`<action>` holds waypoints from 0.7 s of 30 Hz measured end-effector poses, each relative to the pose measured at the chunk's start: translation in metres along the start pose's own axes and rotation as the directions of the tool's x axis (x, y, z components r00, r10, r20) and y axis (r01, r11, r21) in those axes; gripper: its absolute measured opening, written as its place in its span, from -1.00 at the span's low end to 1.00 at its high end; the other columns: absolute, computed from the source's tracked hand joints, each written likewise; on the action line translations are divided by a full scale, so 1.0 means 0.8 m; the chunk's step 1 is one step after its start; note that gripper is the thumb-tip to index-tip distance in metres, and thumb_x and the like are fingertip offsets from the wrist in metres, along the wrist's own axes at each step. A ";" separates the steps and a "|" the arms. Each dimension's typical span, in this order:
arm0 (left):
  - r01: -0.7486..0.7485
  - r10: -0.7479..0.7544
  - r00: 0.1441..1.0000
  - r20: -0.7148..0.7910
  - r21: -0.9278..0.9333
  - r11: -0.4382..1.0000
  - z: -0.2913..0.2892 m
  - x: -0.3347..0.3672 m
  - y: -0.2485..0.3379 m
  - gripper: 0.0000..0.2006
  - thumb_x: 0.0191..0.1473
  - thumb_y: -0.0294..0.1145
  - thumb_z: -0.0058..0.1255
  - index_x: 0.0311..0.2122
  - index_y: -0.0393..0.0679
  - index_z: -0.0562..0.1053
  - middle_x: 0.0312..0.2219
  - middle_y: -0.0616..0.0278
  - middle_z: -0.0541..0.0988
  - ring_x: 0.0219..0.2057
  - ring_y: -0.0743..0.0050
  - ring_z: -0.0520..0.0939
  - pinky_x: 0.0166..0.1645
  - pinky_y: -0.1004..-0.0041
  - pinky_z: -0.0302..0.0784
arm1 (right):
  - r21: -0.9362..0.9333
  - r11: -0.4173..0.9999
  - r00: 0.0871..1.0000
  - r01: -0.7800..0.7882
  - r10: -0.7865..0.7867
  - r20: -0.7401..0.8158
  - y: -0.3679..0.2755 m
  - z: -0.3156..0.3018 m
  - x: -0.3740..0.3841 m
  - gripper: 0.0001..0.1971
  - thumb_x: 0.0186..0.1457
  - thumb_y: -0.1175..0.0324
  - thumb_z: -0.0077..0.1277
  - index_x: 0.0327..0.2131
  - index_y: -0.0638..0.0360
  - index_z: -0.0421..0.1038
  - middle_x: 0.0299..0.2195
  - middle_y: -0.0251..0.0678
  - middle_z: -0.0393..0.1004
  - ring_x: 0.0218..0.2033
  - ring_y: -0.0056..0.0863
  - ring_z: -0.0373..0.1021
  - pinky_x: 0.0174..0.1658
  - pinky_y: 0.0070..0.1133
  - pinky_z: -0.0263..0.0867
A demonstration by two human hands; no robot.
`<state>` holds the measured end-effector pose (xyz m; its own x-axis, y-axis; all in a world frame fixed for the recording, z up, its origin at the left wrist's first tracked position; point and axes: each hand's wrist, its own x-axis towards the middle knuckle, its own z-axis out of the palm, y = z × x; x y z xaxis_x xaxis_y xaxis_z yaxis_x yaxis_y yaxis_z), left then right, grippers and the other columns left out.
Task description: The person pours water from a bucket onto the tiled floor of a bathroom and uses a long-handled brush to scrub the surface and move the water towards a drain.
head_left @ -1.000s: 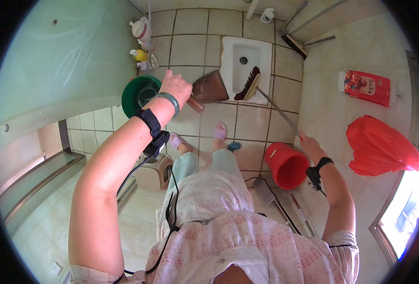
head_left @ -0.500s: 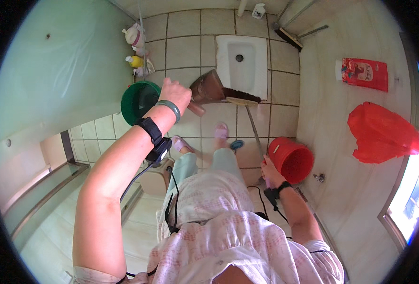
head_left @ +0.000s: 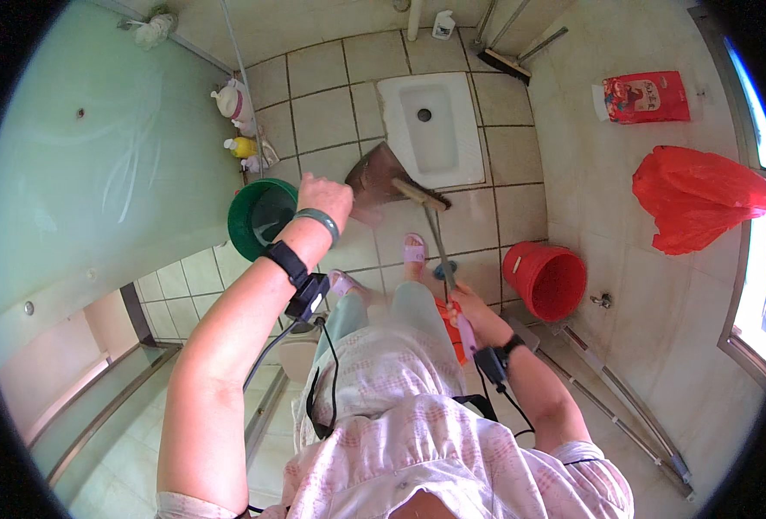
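Observation:
My left hand point(head_left: 327, 197) is closed at the handle end of a brown dustpan point(head_left: 376, 177); the handle is partly hidden and blurred. The dustpan lies low over the floor tiles, beside the squat toilet's near left corner. My right hand point(head_left: 480, 318) grips the long handle of a broom point(head_left: 442, 246), around its pink end. The broom's head point(head_left: 420, 194), pale with dark bristles, overlaps the dustpan's right side in this view; whether they touch I cannot tell. Something orange-red point(head_left: 449, 322) shows beside my right hand, mostly hidden.
A white squat toilet point(head_left: 476, 164) is set in the tiled floor ahead. A green bucket point(head_left: 238, 216) stands left, a red bucket point(head_left: 511, 268) right. Several bottles point(head_left: 242, 147) line the glass panel. A red bag point(head_left: 694, 195) hangs on the right wall. Another brush point(head_left: 504, 66) leans far right.
My right hand has moved left and drawn the broom's head leftward and nearer to me, onto the dustpan's side. My left hand keeps hold of the dustpan. The view has shifted and turned slightly.

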<state>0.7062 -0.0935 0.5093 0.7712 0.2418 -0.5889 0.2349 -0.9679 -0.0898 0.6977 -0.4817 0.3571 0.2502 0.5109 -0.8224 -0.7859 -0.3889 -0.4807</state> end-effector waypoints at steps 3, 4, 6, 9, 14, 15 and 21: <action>-0.047 0.050 0.991 -0.121 0.029 0.998 0.015 0.008 0.002 -0.87 -0.12 -0.40 -0.07 -0.49 0.01 0.54 -0.54 0.21 0.58 -0.37 0.28 0.59 -0.18 0.29 0.30 | 0.001 0.998 0.977 0.065 -0.064 0.203 -0.013 0.043 0.051 -0.91 0.19 0.30 -0.25 -0.23 -0.02 0.17 -0.57 -0.43 0.27 -0.63 -0.67 0.21 -0.59 -0.69 0.22; -0.051 0.054 0.991 -0.121 0.029 0.998 0.011 0.009 0.004 -0.87 -0.12 -0.40 -0.07 -0.49 0.01 0.54 -0.54 0.21 0.58 -0.37 0.28 0.59 -0.18 0.29 0.30 | 0.176 0.976 0.984 -0.129 0.104 0.141 -0.034 0.059 0.062 -0.93 0.18 0.31 -0.22 -0.30 0.01 0.15 -0.55 -0.39 0.28 -0.63 -0.66 0.22 -0.59 -0.68 0.20; -0.043 0.042 0.999 0.006 0.035 0.998 -0.002 0.010 0.005 -0.83 -0.04 -0.41 -0.10 -0.42 -0.04 0.56 -0.40 0.21 0.61 -0.27 0.31 0.60 -0.10 0.30 0.30 | 0.379 0.899 0.968 -0.220 0.154 0.198 -0.047 0.055 0.076 -0.93 0.18 0.30 -0.21 -0.33 0.00 0.15 -0.54 -0.40 0.28 -0.63 -0.67 0.22 -0.58 -0.70 0.20; 0.003 -0.003 1.000 0.005 0.053 0.999 0.010 0.004 -0.032 -0.84 -0.05 -0.39 -0.08 -0.42 -0.04 0.56 -0.43 0.19 0.61 -0.28 0.30 0.60 -0.11 0.32 0.32 | 0.560 0.785 0.963 -0.263 0.178 0.202 -0.082 0.069 0.044 -0.91 0.18 0.31 -0.18 -0.36 0.02 0.16 -0.52 -0.41 0.27 -0.62 -0.69 0.20 -0.58 -0.73 0.19; -0.071 0.071 0.995 -0.065 -0.001 0.997 0.036 -0.016 -0.061 -0.85 -0.12 -0.44 -0.11 -0.48 0.00 0.52 -0.56 0.11 0.56 -0.41 0.14 0.59 -0.15 0.21 0.33 | 0.767 0.580 0.961 -0.275 0.175 0.213 -0.124 0.061 -0.023 -0.89 0.15 0.36 -0.14 -0.30 0.08 0.15 -0.49 -0.38 0.27 -0.58 -0.68 0.19 -0.53 -0.70 0.22; -0.085 0.084 0.995 -0.051 -0.013 0.996 0.033 -0.022 -0.055 -0.86 -0.12 -0.43 -0.11 -0.48 -0.01 0.52 -0.57 0.12 0.56 -0.43 0.14 0.59 -0.16 0.21 0.33 | 0.763 0.611 0.977 -0.212 0.147 0.153 -0.134 0.069 -0.043 -0.86 0.13 0.38 -0.11 -0.27 0.12 0.16 -0.49 -0.34 0.28 -0.57 -0.67 0.20 -0.55 -0.69 0.22; -0.019 0.019 1.000 0.006 -0.102 0.995 0.018 -0.010 -0.040 -0.84 -0.10 -0.39 -0.08 -0.42 -0.03 0.55 -0.45 0.11 0.59 -0.34 0.16 0.61 -0.14 0.27 0.40 | 0.127 0.978 0.972 -0.165 0.184 -0.149 -0.097 0.036 -0.024 -0.86 0.18 0.27 -0.18 -0.29 0.10 0.22 -0.51 -0.40 0.28 -0.58 -0.66 0.21 -0.55 -0.68 0.24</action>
<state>0.6842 -0.0653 0.5054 0.7719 0.2226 -0.5955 0.2797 -0.9601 0.0036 0.7375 -0.4390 0.4191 0.1829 0.3112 -0.9326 -0.8819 -0.3673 -0.2955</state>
